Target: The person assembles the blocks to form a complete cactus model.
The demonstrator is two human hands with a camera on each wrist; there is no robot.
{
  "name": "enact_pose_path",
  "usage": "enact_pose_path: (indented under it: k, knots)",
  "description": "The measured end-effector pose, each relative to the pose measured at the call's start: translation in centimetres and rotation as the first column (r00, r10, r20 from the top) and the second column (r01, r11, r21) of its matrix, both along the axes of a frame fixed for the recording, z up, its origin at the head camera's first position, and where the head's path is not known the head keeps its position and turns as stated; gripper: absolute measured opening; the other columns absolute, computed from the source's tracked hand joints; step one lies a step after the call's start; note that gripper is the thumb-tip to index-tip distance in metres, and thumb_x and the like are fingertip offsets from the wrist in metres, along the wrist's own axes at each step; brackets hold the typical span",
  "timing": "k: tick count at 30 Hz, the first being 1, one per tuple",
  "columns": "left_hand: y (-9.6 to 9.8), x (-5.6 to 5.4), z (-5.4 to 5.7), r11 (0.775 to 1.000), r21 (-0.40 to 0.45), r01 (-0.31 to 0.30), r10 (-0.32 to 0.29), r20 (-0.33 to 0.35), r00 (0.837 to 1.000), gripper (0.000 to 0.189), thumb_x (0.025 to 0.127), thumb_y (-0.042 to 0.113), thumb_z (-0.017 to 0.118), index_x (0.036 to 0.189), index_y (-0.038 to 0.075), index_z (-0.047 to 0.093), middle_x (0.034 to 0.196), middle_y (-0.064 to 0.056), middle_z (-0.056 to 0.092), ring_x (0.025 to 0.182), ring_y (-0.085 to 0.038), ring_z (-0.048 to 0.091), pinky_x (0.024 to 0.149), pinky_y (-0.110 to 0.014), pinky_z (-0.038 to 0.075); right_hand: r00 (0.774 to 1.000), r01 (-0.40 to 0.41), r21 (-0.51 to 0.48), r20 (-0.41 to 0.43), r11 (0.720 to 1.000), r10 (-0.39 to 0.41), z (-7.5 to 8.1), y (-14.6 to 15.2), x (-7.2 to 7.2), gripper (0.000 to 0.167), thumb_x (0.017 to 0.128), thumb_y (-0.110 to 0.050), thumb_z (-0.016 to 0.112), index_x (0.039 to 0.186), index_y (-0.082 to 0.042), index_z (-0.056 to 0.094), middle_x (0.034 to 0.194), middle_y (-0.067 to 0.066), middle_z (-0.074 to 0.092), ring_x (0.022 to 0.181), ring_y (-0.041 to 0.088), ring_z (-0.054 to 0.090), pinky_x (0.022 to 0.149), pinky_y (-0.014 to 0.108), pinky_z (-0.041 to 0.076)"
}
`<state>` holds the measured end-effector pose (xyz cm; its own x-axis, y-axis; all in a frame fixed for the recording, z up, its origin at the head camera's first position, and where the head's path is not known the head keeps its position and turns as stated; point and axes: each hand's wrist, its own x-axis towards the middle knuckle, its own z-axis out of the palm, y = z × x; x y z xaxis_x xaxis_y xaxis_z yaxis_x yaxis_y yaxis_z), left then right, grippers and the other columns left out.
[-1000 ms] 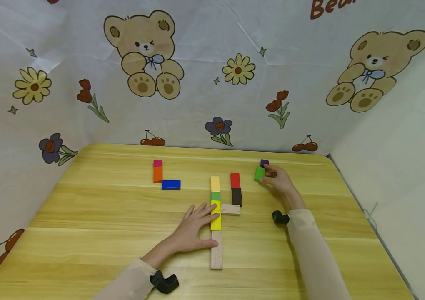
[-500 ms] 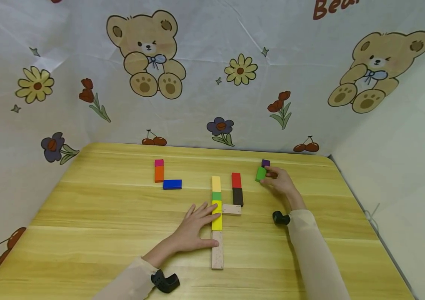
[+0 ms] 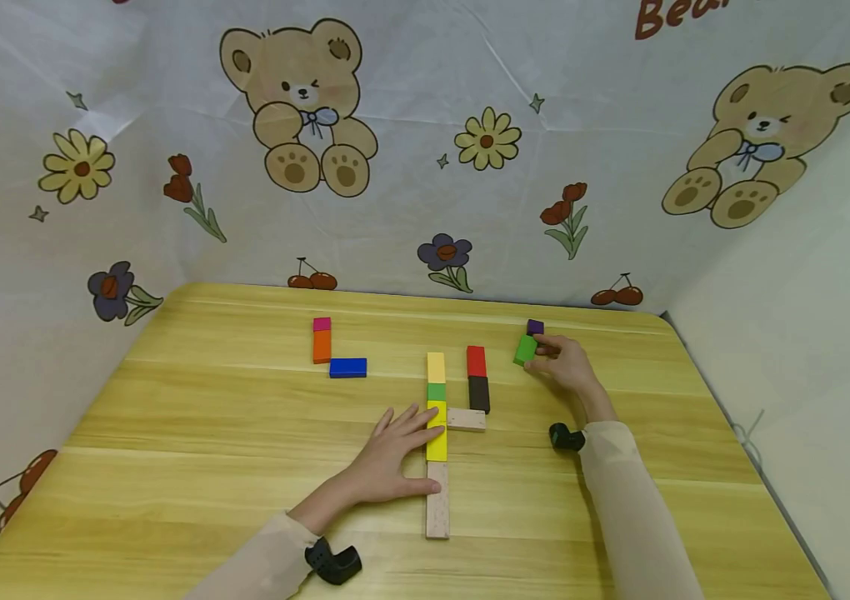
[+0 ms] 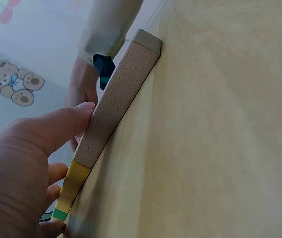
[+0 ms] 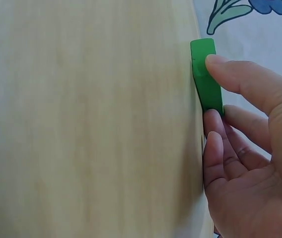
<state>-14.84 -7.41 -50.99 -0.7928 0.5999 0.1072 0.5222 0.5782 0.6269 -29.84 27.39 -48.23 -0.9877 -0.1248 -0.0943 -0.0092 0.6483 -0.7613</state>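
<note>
My left hand [image 3: 387,462] lies with spread fingers along a row of wooden blocks. Its fingertips touch the yellow block [image 3: 436,446], and its thumb rests on the bare wood block [image 3: 437,512], also seen close up in the left wrist view. A small green block [image 3: 436,392] and a pale yellow block [image 3: 436,367] continue the row. At the back right, my right hand [image 3: 569,365] pinches a bright green block [image 3: 525,350]; in the right wrist view the thumb presses one face of that green block [image 5: 209,82]. A purple block [image 3: 535,327] sits just behind it.
A short bare wood block [image 3: 466,420] sticks out right from the row. Beside it, a black block [image 3: 478,395] meets a red block [image 3: 476,361]. Further left stand pink [image 3: 322,323], orange [image 3: 322,347] and blue [image 3: 348,367] blocks. A printed cloth [image 3: 395,217] backs the table.
The whole head view has shifted slightly, so everything appears a little further right. Both hands keep their places against the blocks; the bright green block looks slightly more tilted.
</note>
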Motion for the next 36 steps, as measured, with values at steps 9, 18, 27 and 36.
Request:
enact_pose_path:
  k: [9,18,27,36]
  knots:
    - [-0.1,-0.1,-0.3,1.0,-0.007,0.003,-0.003,-0.019,1.0,0.08,0.082,0.057,0.069,0.148,0.018,0.045,0.162,0.0,0.026,0.152,-0.03,0.014,0.12,-0.059,0.003,1.0,0.026,-0.008,-0.017,1.0,-0.026,0.5,-0.1,-0.3,0.067,0.085,-0.014,0.075,0.143,0.003,0.046,0.126,0.029,0.059,0.117,0.043,0.057,0.1,0.05,0.047]
    - [0.0,-0.1,-0.2,1.0,-0.012,-0.003,0.002,-0.023,1.0,0.08,0.082,0.057,0.07,0.147,0.018,0.046,0.162,0.0,0.026,0.152,-0.03,0.015,0.12,-0.059,0.004,0.998,-0.022,-0.055,-0.06,0.998,0.018,3.4,-2.2,-1.8,0.066,0.086,-0.017,0.075,0.145,-0.005,0.047,0.131,0.022,0.057,0.121,0.039,0.054,0.1,0.048,0.048]
    - [0.0,-0.1,-0.2,1.0,-0.008,-0.001,0.0,-0.01,1.0,0.08,0.082,0.057,0.069,0.147,0.018,0.046,0.162,0.0,0.026,0.152,-0.03,0.014,0.12,-0.058,0.002,0.986,-0.158,-0.146,-0.074,0.977,0.148,6.2,-7.7,-3.2,0.062,0.084,-0.01,0.076,0.141,-0.003,0.052,0.133,0.021,0.056,0.123,0.037,0.053,0.102,0.049,0.047]
    - [0.0,0.0,0.0,1.0,-0.003,-0.002,0.002,0.0,1.0,0.079,0.082,0.056,0.069,0.147,0.017,0.046,0.162,-0.001,0.026,0.151,-0.031,0.015,0.12,-0.058,0.002,0.96,-0.28,-0.092,-0.031,0.955,0.279,5.2,-11.3,-4.3,0.063,0.083,-0.01,0.077,0.141,-0.004,0.052,0.14,0.019,0.054,0.123,0.036,0.056,0.095,0.047,0.052]
